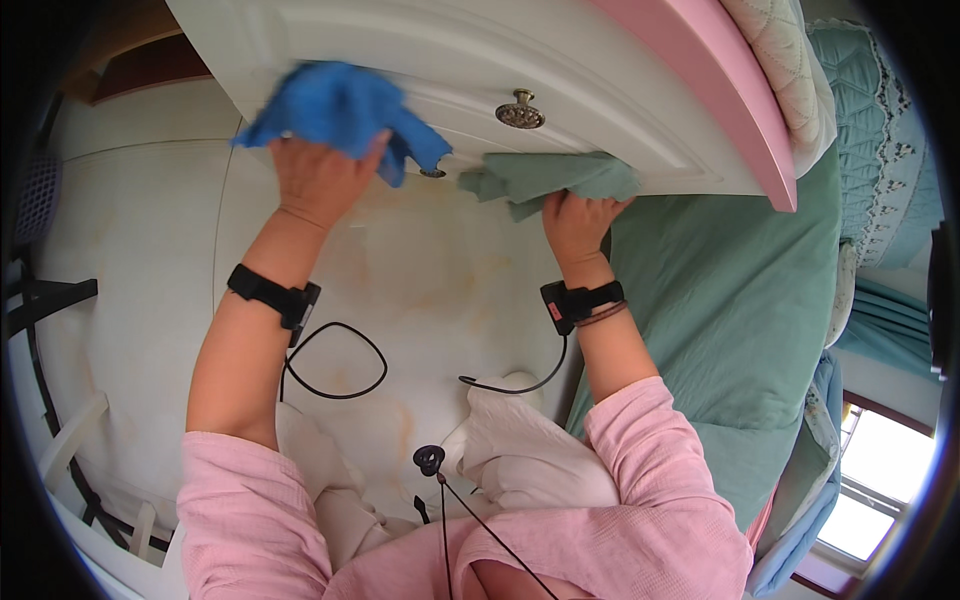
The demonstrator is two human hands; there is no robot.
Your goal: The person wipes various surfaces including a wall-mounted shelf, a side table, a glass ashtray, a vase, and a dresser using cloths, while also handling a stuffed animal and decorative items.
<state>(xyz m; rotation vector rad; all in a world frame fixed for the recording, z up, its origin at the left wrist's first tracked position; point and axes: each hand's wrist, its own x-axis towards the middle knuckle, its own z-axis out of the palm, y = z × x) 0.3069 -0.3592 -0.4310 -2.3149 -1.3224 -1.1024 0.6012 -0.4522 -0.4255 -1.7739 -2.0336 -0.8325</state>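
Observation:
A bunched blue cloth is in my left hand, pressed near the left part of a white drawer front. The cloth looks blurred at its edges. My right hand grips a grey-green cloth against the lower right of the same furniture. Between and above my hands, an ornate metal knob sticks out from the drawer. A second knob is partly covered by the blue cloth. The fingers of both hands are largely hidden behind the cloths.
To the right stands a bed with a green sheet hanging down its side. A pink edge runs along the white furniture. Black cables trail from bands on my wrists. White rails stand at the lower left, over the pale tiled floor.

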